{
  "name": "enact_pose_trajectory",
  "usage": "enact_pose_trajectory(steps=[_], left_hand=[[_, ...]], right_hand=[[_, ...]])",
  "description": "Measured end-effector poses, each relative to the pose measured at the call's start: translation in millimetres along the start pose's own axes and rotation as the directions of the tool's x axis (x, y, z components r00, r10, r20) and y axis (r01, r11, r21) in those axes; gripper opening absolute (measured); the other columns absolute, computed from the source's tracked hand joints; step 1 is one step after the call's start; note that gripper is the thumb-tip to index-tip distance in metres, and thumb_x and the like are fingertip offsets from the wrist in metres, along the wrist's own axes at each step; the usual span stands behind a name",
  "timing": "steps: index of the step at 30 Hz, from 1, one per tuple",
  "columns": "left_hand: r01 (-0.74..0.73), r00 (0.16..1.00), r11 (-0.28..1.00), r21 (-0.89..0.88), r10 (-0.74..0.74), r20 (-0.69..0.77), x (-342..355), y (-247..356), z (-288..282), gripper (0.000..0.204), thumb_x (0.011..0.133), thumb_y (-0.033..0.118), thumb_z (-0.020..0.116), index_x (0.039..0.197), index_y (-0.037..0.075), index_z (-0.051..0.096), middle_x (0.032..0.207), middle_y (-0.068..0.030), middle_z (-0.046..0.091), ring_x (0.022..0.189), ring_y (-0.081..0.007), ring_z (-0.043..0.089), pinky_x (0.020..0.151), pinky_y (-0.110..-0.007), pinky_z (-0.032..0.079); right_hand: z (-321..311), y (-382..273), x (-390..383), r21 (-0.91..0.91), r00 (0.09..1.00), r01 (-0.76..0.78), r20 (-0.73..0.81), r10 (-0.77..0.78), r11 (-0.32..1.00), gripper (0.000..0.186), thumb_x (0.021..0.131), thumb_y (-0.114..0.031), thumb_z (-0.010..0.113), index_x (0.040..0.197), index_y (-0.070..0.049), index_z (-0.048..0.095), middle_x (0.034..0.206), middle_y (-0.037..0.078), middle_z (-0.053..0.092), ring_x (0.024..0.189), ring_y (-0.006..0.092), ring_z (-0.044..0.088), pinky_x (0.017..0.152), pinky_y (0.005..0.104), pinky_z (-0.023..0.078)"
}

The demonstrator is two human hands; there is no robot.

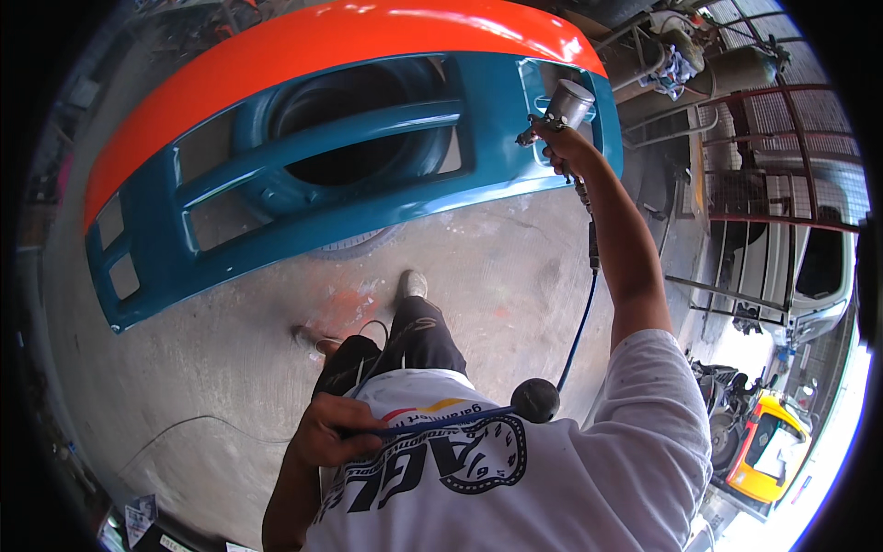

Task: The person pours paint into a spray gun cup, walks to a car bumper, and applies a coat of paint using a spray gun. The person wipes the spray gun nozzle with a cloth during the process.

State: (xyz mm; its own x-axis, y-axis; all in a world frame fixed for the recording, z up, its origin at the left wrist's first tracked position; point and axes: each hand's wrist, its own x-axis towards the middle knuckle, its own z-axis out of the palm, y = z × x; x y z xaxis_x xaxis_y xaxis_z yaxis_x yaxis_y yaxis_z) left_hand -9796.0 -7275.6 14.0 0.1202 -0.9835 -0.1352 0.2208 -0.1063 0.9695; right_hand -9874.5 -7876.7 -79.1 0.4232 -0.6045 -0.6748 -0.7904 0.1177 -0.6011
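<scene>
In the head view, the right hand (564,152) is reaching out at between one and two o'clock, its fingers wrapping around the handle of a spray gun (554,122) that is carrying a silver cup (570,103). The gun is pointing leftward over the right end of a glossy orange-and-teal panel (322,143) — whether they are touching, I cannot tell. The panel is arching from nine o'clock through twelve to one, and a round ring (250,133) is showing through its openings. At seven o'clock the left hand (338,432) is gripping a blue hose (441,425), its fingers curling closed around it. The hose is running past a black ball (535,400) at five o'clock — then climbing toward the gun. Bare floor (501,322) is lying below the panel.
</scene>
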Motion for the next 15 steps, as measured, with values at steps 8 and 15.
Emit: enact_pose_trajectory(steps=[8, 15], left_hand=[[-0.074, 0.978, 0.994, -0.074, 0.058, -0.199, -201, -9, -75, 0.023, 0.071, -0.006, 0.079, 0.094, -0.004, 0.077, 0.07, -0.0127, 0.068, 0.062, -0.0184, 0.066, 0.057, -0.029, 0.048], [-0.191, 0.907, 0.974, -0.123, 0.127, -0.402, -348, -16, -114, 0.021, 0.074, 0.0, 0.083, 0.093, -0.006, 0.076, 0.067, -0.0114, 0.065, 0.057, -0.0155, 0.061, 0.052, -0.03, 0.043]], right_hand=[[216, -83, -67, -0.113, 0.996, 0.059, 0.078, -0.05, 0.992, 0.042, 0.097, -0.055, 0.059, 0.108, -0.015, 0.061, 0.066, 0.0, 0.046, 0.045, 0.0115, 0.04, 0.043, 0.0326, 0.035], [406, -143, -117, -0.066, 0.976, 0.09, 0.206, -0.075, 0.994, 0.036, 0.1, -0.047, 0.06, 0.107, -0.012, 0.061, 0.069, 0.003, 0.049, 0.044, 0.0124, 0.041, 0.04, 0.0361, 0.039]])
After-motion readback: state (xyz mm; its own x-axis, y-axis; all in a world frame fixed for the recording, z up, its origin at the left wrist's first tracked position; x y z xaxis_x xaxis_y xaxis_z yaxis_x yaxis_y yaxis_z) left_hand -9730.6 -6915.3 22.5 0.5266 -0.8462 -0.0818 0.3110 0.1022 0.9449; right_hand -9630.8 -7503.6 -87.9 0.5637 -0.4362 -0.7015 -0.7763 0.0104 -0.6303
